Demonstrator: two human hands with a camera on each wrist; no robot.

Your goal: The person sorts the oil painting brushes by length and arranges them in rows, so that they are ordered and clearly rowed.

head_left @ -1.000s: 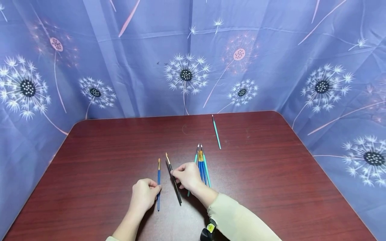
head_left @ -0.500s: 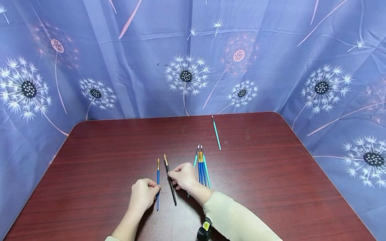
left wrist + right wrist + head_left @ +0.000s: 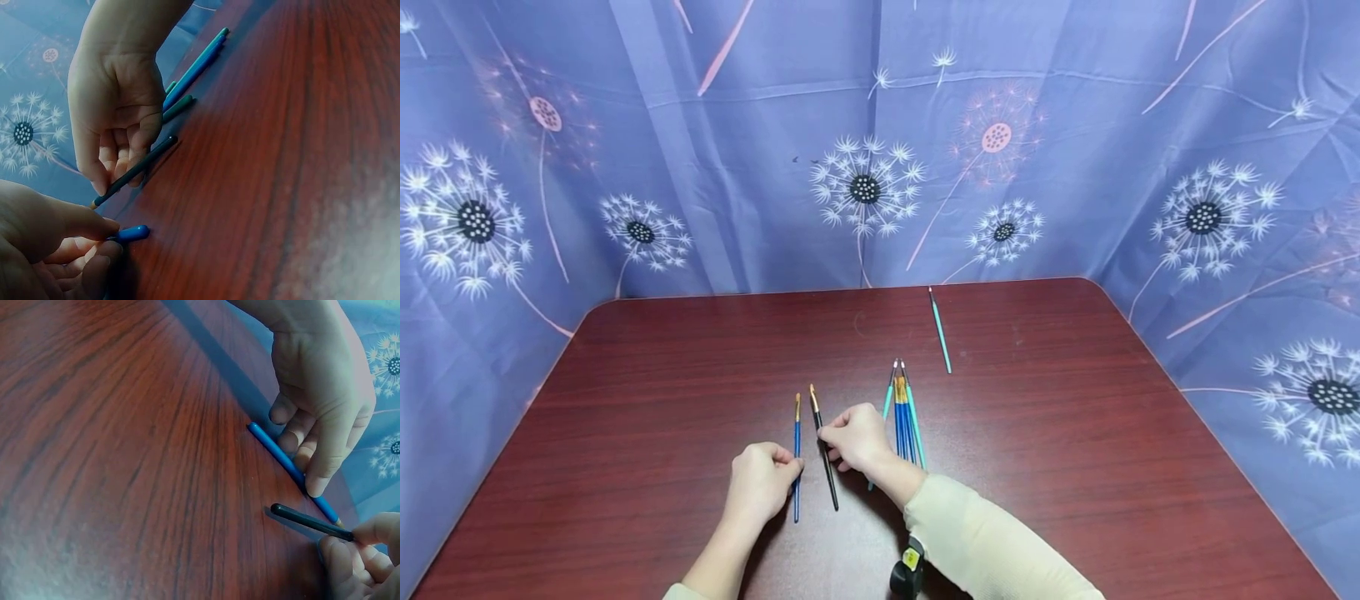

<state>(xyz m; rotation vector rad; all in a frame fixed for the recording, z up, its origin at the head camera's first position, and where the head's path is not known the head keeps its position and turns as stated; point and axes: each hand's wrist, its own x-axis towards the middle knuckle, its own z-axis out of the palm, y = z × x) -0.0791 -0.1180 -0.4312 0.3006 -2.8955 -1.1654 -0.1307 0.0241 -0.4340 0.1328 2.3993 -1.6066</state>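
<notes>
Between thumb and fingers my left hand (image 3: 762, 482) pinches a blue paintbrush (image 3: 797, 433), its bristles pointing away from me. To its right, my right hand (image 3: 859, 437) pinches a black paintbrush (image 3: 830, 477) by the upper handle, slightly tilted to the left at the bristle end. The two brushes lie side by side with a small gap. In the left wrist view the black handle (image 3: 142, 166) rises a little over the tabletop; the right wrist view shows the blue handle (image 3: 275, 449) under the left thumb. Fingers hide parts of both handles.
Right of my right hand lies a group of several blue paintbrushes (image 3: 904, 425) flanked by teal brushes (image 3: 915, 417), partly covered by the wrist. A single teal brush (image 3: 941, 333) lies farther back on the dark red wooden table (image 3: 1075, 433). A patterned blue cloth (image 3: 737, 167) surrounds the table.
My right hand has shifted slightly left with the black paintbrush, bringing it closer to the blue one, then stayed there. The left hand has barely moved.
</notes>
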